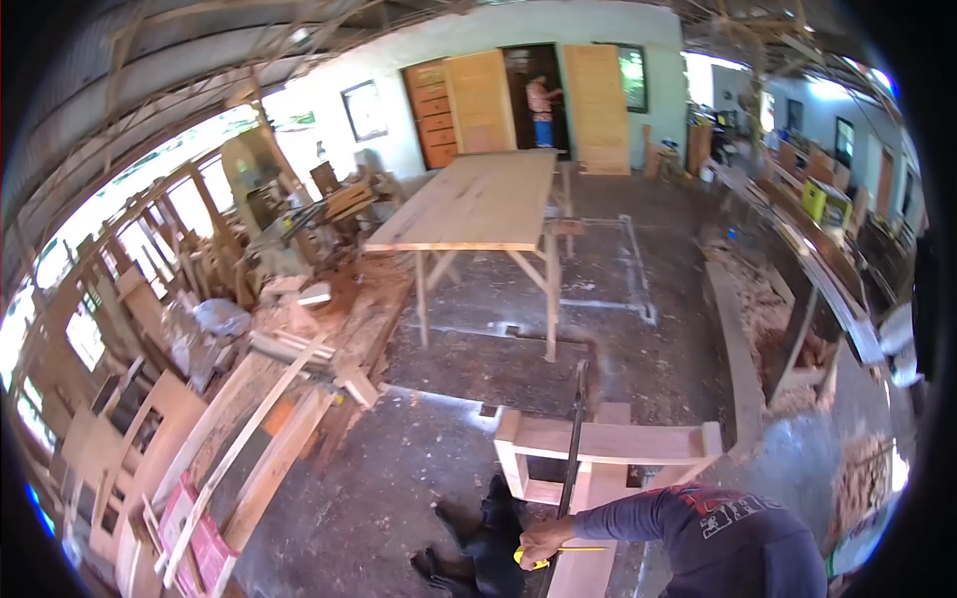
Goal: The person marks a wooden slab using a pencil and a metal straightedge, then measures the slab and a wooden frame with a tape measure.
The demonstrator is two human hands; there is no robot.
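Note:
My right hand [543, 540] reaches in from the lower right in a dark printed sleeve [738, 533]. Its fingers are closed round a yellow tape measure [520, 556], whose yellow blade sticks out to the right. The hand is beside a long dark bar [575, 434] that crosses a pale wooden frame [638, 444]. A wide board [583, 573] extends from the frame to the bottom edge, below the blade. My left hand is not in view.
A black dog [495, 543] lies on the floor left of my hand. Ahead stands a large wooden table [474, 199]. Timber pieces [269, 468] lie at left, a long bench [807, 264] at right. A person [541, 108] stands in the far doorway.

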